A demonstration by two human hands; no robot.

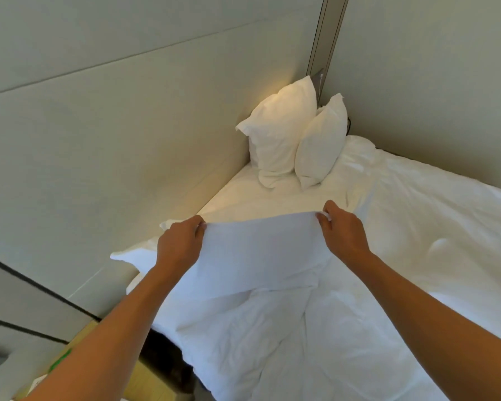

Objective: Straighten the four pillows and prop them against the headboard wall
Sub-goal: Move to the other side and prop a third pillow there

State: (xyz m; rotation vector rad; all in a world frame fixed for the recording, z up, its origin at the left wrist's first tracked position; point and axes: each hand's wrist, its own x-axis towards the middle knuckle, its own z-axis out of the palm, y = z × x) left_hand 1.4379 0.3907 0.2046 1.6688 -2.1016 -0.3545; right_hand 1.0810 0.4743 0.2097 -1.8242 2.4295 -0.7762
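Two white pillows stand upright in the far corner. The larger pillow (281, 131) leans on the padded headboard wall (113, 134), and the smaller pillow (320, 143) leans against its front. Nearer to me, my left hand (180, 241) and my right hand (343, 230) each pinch one end of the top hem of a white pillowcase (258, 250), holding it stretched flat between them above the bed. Below it, a white pillow (243, 342) lies crumpled at the bed's near left edge. Another white corner (130, 257) pokes out behind my left forearm.
The bed (431, 241) is covered with a rumpled white duvet that fills the right side. A side wall (431, 82) meets the headboard in the far corner. At the lower left, a tan surface (81, 340) with a green mark sits beside the bed.
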